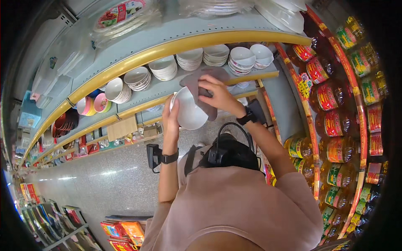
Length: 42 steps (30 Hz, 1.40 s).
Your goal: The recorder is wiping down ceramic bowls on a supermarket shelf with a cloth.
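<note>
My left hand [171, 113] grips a white bowl [191, 112] by its left side, thumb over the rim. The bowl is tilted so its inside shows, and it is held in front of the shelf. My right hand [221, 95] is closed on a grey-brown cloth [193, 83] that lies over the bowl's right rim and partly covers its inside. Part of the cloth spreads out behind my fingers toward the shelf. Straight behind my hands, stacks of white bowls [164, 68] line the shelf.
Above runs a shelf with a yellow edge [176, 41], bearing wrapped plates [121, 21]. Pink and yellow bowls [101, 103] stand farther left. Racks of oil bottles [331, 96] rise close on my right. Bagged goods [125, 232] lie on the lower left, by the tiled floor [113, 188].
</note>
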Available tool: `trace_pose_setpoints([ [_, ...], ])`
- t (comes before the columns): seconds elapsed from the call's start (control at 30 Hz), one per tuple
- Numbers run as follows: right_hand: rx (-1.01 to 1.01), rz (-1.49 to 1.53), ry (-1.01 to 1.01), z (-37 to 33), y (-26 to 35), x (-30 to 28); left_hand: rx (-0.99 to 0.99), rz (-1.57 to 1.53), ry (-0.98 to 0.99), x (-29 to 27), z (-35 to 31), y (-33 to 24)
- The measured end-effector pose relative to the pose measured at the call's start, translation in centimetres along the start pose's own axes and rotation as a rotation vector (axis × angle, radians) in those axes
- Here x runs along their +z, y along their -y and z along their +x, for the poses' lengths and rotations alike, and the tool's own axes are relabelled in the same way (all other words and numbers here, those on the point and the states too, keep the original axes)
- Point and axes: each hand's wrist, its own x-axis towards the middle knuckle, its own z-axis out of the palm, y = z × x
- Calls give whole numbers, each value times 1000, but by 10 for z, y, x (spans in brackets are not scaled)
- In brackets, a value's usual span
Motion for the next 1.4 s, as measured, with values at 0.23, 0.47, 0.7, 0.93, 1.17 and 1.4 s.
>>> trace_pose_setpoints([
  [0.23, 31, 46, -99, 13, -2, 13, 134, 243, 59, 6, 8, -9],
  [0.47, 266, -107, -122, 19, 4, 34, 201, -139, -144, -1, 7, 24],
  [0.7, 385, -81, -80, -12, 4, 30, 188, 51, 37, -15, 10, 19],
  [0.93, -101, -268, 236, 23, 24, 20, -17, 212, 278, -12, 22, 11],
  [1.17, 70, -196, 177, 10, 0, 25, -23, 263, 223, -4, 18, 2],
  [1.4, 42, 237, 366, 15, -4, -1, -65, 125, 168, -25, 22, -2],
])
